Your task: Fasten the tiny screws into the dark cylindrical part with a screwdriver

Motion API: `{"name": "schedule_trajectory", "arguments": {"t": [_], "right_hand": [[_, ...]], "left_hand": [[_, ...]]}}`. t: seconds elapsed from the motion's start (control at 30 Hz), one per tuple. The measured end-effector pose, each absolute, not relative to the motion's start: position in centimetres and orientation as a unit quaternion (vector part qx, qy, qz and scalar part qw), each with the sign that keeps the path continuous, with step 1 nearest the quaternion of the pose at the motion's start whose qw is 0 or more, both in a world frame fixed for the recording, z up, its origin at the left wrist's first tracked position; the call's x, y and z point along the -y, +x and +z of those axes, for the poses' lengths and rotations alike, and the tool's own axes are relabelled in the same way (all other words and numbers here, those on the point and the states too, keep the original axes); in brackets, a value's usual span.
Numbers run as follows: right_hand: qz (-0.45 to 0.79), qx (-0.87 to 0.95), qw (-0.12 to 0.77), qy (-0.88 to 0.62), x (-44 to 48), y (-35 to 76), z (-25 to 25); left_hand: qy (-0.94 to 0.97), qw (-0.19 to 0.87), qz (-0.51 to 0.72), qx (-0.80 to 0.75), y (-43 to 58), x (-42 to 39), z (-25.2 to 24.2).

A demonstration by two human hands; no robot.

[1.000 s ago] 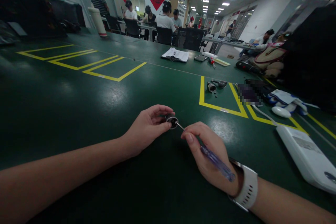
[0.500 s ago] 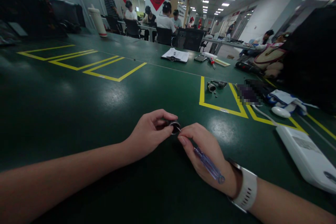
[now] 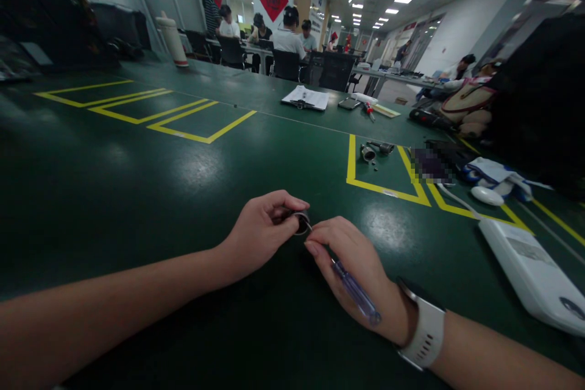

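My left hand (image 3: 261, 233) pinches a small round metal part (image 3: 300, 222) just above the green table (image 3: 137, 195), fingers curled around it. My right hand (image 3: 353, 271) grips a thin screwdriver with a clear purple handle (image 3: 355, 291), its metal tip pushed into the face of the round part. The two hands touch at the part, near the table's front middle. A white watch sits on my right wrist.
Two small metal parts (image 3: 373, 149) lie in a yellow-taped square ahead right. A white device (image 3: 525, 268) and a white mouse (image 3: 487, 195) lie at right. A clipboard with papers (image 3: 305, 97) lies farther back. Several people sit at tables behind.
My right hand has slid forward so the screwdriver tip sits deeper in the round part. The left hand lowered slightly. A standing person in the background walked right.
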State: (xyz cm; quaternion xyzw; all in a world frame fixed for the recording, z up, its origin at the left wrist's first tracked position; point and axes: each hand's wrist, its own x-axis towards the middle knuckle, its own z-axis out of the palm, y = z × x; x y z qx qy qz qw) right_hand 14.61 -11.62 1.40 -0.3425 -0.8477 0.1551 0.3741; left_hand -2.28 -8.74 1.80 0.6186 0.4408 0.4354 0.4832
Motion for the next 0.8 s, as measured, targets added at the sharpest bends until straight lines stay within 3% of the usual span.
{"name": "schedule_trajectory", "arguments": {"t": [0.23,0.37,0.53,0.7,0.8], "right_hand": [[0.296,0.701,0.465,-0.453,10.9,15.3,1.3],[0.398,0.652,0.465,-0.448,9.9,15.7,1.3],[0.435,0.639,0.474,-0.421,9.5,16.2,1.2],[0.433,0.649,0.497,-0.379,9.8,16.5,1.4],[0.403,0.668,0.511,-0.36,9.8,16.6,1.8]], "left_hand": [[0.644,0.517,0.379,-0.418,-2.7,7.7,1.3],[0.743,0.343,0.366,-0.444,-3.3,5.8,0.7],[0.831,0.163,0.286,-0.449,-2.7,3.0,1.4],[0.834,0.091,0.309,-0.448,-1.0,1.2,1.5],[0.826,0.139,0.321,-0.441,-0.5,0.8,0.9]]}}
